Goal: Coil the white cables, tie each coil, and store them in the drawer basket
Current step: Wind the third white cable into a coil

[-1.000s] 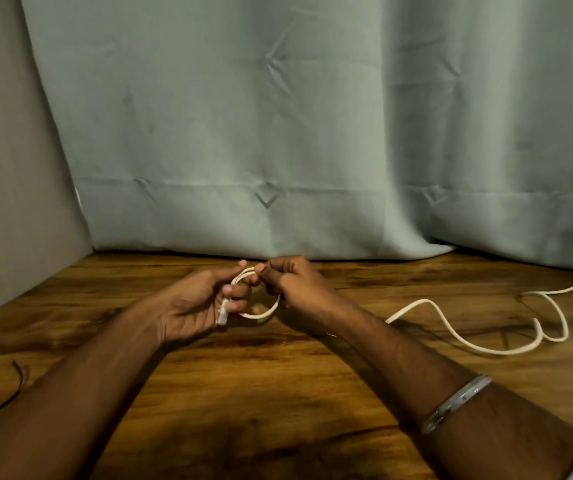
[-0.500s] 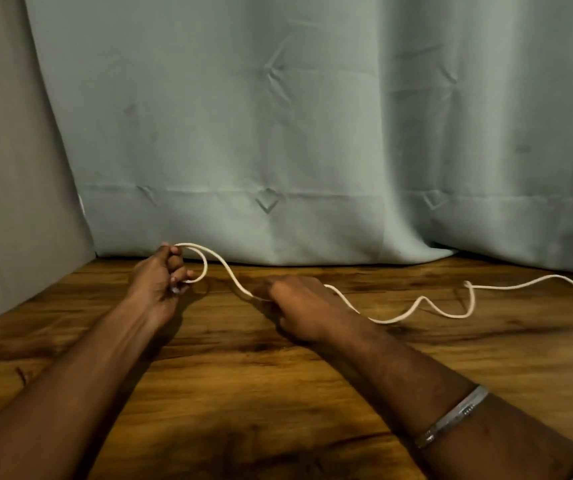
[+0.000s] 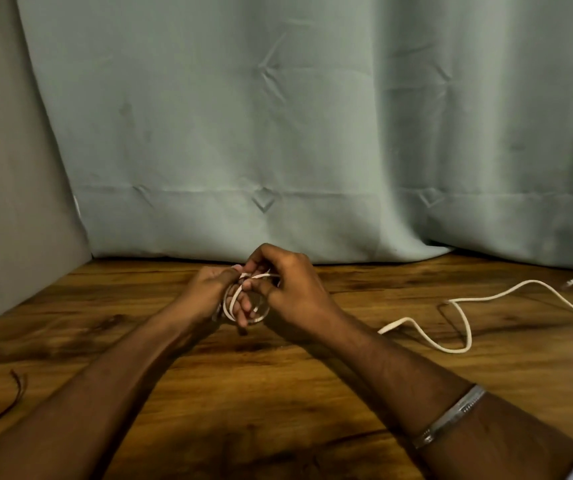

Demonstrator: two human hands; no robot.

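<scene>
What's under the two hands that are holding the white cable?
Under the left hand and right hand lies the wooden table, darkened by their shadow. The hands hold white cable loops between them. The spot straight beneath the hands and forearms is covered, so anything there stays hidden.

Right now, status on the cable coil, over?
Left hand holds small coil. Right hand pinches white cable at the coil. Long tail loose on table, uncoiled. Nothing obstructing.

Head view, downward (close) over table (image 3: 313,393)
</scene>
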